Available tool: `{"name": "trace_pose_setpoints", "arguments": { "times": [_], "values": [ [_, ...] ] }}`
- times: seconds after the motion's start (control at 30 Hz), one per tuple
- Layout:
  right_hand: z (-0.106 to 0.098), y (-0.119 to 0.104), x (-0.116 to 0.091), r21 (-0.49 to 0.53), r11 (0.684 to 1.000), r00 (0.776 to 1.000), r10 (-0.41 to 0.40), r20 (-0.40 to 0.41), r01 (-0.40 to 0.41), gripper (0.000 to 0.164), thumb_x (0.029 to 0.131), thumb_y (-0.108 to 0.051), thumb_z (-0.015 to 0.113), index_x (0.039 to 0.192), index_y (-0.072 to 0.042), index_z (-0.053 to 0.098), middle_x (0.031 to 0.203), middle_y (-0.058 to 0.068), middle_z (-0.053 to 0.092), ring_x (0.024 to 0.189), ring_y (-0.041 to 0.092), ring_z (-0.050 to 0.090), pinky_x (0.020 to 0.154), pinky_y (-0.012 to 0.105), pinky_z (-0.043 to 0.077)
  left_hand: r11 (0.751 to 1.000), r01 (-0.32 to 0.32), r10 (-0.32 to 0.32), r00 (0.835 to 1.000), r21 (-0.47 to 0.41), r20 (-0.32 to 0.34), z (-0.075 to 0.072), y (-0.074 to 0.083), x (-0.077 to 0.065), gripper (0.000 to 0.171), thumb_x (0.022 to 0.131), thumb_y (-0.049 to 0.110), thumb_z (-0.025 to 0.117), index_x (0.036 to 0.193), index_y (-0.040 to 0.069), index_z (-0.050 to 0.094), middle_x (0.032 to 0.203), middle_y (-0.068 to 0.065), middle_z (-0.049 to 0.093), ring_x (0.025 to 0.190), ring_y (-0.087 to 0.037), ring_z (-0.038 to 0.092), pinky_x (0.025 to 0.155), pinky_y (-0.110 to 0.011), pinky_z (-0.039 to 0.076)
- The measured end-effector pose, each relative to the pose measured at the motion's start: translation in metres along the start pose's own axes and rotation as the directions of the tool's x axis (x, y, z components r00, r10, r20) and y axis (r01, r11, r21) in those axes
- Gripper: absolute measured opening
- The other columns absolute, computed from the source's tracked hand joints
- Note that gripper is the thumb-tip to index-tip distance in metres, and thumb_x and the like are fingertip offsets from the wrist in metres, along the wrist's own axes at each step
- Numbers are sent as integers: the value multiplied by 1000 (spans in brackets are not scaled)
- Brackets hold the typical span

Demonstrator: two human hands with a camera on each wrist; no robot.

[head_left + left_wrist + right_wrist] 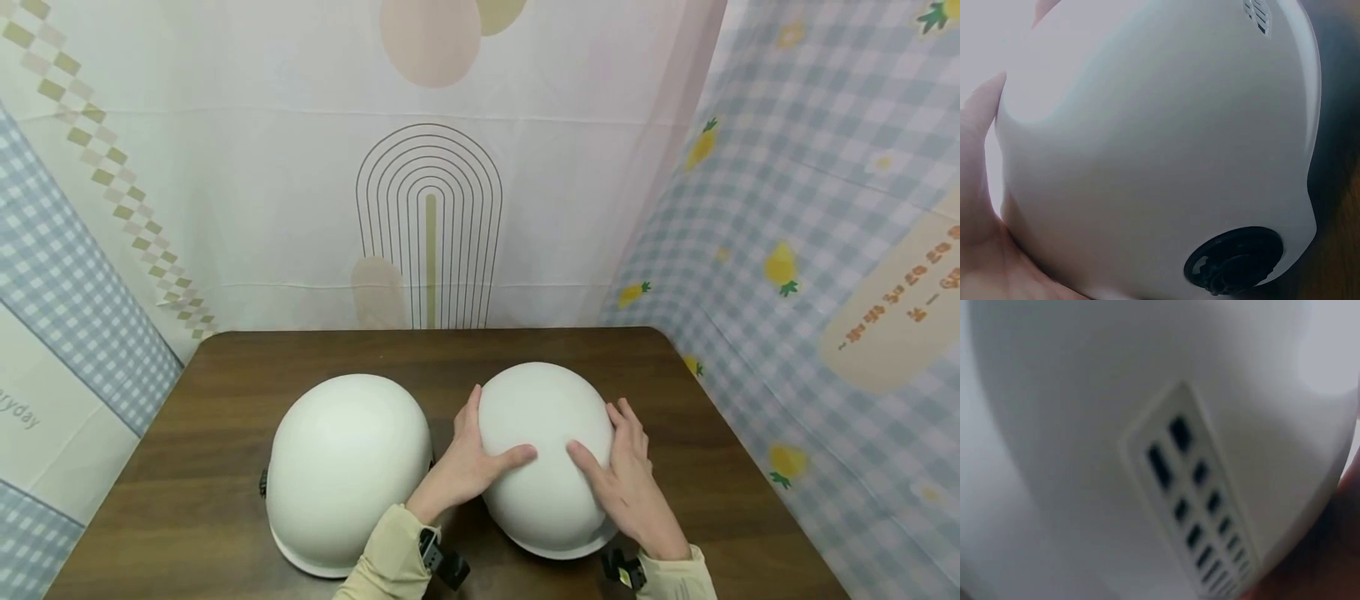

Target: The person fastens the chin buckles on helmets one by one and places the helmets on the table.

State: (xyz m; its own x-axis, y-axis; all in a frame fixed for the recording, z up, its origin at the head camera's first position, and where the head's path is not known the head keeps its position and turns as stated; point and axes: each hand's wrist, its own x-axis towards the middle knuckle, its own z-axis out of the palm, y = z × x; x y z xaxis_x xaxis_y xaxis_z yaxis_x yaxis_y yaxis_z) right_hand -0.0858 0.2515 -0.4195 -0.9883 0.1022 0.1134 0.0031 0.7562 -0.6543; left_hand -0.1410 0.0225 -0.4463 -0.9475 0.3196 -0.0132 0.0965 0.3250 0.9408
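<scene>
Two smooth white helmets are on the brown table in the head view. The right-hand helmet [547, 408] is held between both hands, dome up. My left hand [468, 462] grips its left side, thumb lying across the near face of the dome. On the opposite side my right hand [630, 487] holds it, with the thumb also on the dome. A round black fitting [1235, 259] shows low on the shell in the left wrist view. Close up in the right wrist view is a slotted vent [1194, 500]. Whether the helmet touches the table is unclear.
The other white helmet [345, 467] stands dome up to the left, close to my left forearm. Under both helmets is the dark brown wooden table [187, 500]. Patterned cloth [300, 208] hangs behind the table, and checked cloth [787, 333] hangs along its right side.
</scene>
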Motion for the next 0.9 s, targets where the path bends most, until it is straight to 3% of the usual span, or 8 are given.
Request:
{"name": "trace_pose_setpoints", "arguments": {
  "times": [0.43,0.7,0.9],
  "values": [
    [-4,0,1,-27,999,996,43,77,-41,92,94,-59,50,152,1,10,158,22,5,139,50,11,101,72,17,1000,0,0,1000,6,8,1,-1,1,116,75,63,73,157,24,1,158,-15,12,129,-37,40,98,-54,40],
    [-4,5,1,-39,998,996,43,76,-40,90,95,-60,48,151,2,13,158,21,7,137,51,16,100,72,22,1000,-7,6,1000,25,12,1,-1,3,116,74,65,73,157,26,1,158,-15,11,128,-38,41,96,-55,40],
    [-3,10,1,-28,999,995,45,88,-43,90,95,-60,48,150,3,14,157,22,8,137,50,14,100,73,19,998,4,-5,1000,56,20,2,-1,2,115,74,68,71,157,30,0,158,-13,11,127,-39,42,93,-55,43]
  ]
}}
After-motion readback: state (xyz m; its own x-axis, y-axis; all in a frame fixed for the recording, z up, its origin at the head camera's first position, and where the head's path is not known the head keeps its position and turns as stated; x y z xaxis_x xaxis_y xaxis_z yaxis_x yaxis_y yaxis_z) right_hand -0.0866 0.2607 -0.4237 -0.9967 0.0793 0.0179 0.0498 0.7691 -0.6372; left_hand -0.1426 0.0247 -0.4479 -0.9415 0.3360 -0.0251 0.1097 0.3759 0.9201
